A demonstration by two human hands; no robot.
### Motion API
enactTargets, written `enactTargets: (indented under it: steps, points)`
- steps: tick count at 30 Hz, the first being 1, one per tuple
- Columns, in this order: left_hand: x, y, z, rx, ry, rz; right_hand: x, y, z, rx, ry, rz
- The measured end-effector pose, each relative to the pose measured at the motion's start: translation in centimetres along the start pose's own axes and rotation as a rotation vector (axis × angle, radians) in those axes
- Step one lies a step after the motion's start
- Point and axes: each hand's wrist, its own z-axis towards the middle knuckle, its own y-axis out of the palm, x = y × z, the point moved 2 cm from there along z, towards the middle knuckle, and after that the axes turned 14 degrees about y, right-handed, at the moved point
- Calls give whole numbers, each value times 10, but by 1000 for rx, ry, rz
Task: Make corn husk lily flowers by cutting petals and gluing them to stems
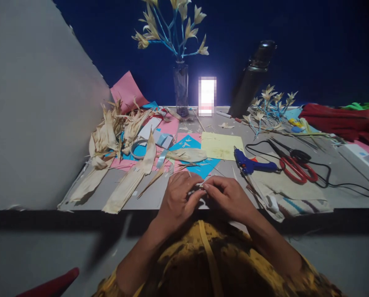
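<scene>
At the table's front edge, my left hand (180, 193) and my right hand (228, 195) meet with thumbs and fingertips pinched close together. Between them is a small pale piece, too small and too covered by the fingers to name. Just beyond my hands lies a blue paper sheet (199, 168) with little pale scraps on it. A dried corn husk strip (187, 155) rests across that sheet. Right of my right hand is a blue glue gun (255, 164) on its side. Longer dried husks (125, 185) lie to the left of my left hand.
A glass vase (181, 88) with husk flowers on blue stems stands at the back, beside a bright blurred-out light (207, 95). A dark bottle (249, 84) stands right of it. Red-handled scissors (297, 169), a black cord and a second flower bunch (269, 107) lie rightward.
</scene>
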Motion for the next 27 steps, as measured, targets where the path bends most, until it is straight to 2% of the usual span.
enactTargets:
  steps: [4, 17, 20, 22, 24, 27]
  points:
    - [2, 1, 2, 25, -3, -6, 0, -1, 0, -10, -2, -18]
    - [-4, -6, 1, -86, -74, -4, 1, -3, 0, 57, -22, -60]
    - [-11, -15, -2, -11, -133, 15, 2, -8, -2, 155, -47, -110]
    - [-13, -25, -4, 107, -165, 126, 2, -12, -3, 239, -74, -148]
    - [-8, -33, -3, 183, -131, 266, 1, -13, -5, 289, -116, -192]
    - [8, -31, 3, 127, 8, 361, 0, -10, -7, 294, -196, -285]
